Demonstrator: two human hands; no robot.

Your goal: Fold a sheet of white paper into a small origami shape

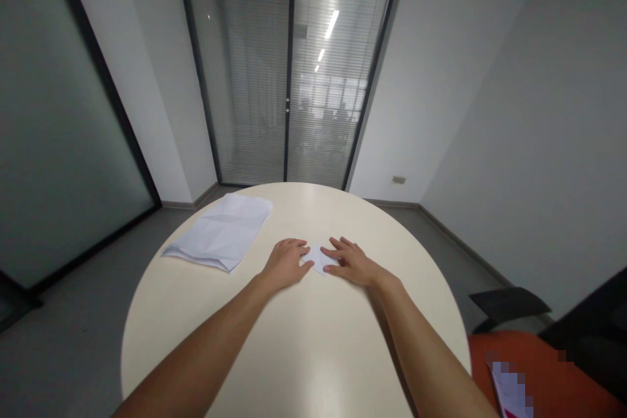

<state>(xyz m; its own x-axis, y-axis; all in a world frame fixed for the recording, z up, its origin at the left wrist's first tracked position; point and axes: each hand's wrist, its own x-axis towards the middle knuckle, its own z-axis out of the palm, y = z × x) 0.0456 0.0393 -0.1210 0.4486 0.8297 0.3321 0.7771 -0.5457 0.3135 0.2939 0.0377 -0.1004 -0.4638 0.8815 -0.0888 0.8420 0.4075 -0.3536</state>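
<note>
A small piece of folded white paper point(317, 258) lies flat on the round table, between my two hands. My left hand point(290, 262) rests at its left edge, thumb and fingertips touching it with a gap between them. From the other side, my right hand point(351, 261) lies with its fingers spread, thumb and forefinger on the paper's right part. The fingers cover both side edges of the paper, so its full outline is hidden.
Larger creased white sheets point(223, 232) lie at the table's left back edge. The cream round table point(294, 353) fills the middle. At the lower right stands an orange chair point(519, 346) with a black armrest point(512, 304) and a partly blurred item on its seat. Glass doors point(289, 78) stand behind.
</note>
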